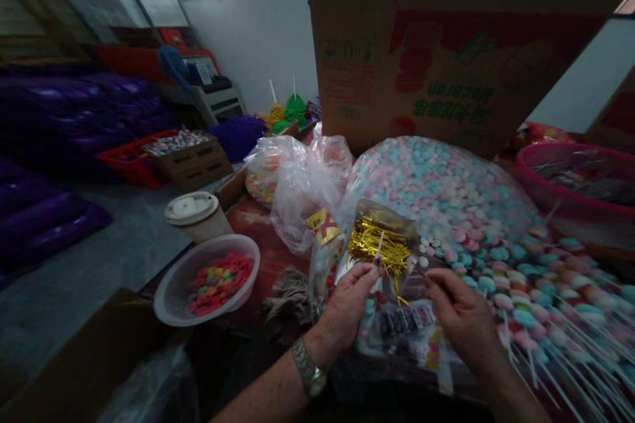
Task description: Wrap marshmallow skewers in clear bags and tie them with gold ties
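My left hand [347,297], a watch on its wrist, pinches a thin white stick [380,244] that points upward, with a small dark band near the fingertips. Something teal and white shows just under this hand; whether it joins the stick I cannot tell. My right hand [459,310] is closed in a pinch a little to the right; anything between its fingertips is too small to make out. Behind both hands lies an open bag of gold twist ties [380,244]. Under them are printed plastic wrappers [407,320].
Right are many candy sticks [536,304] and a pink tub [570,178]. Behind lies a big bag of pastel candies [426,178], before a tall carton [446,66]. Left stand a bowl of red candies [166,294], a lidded cup [201,225] and a clear bag [297,205].
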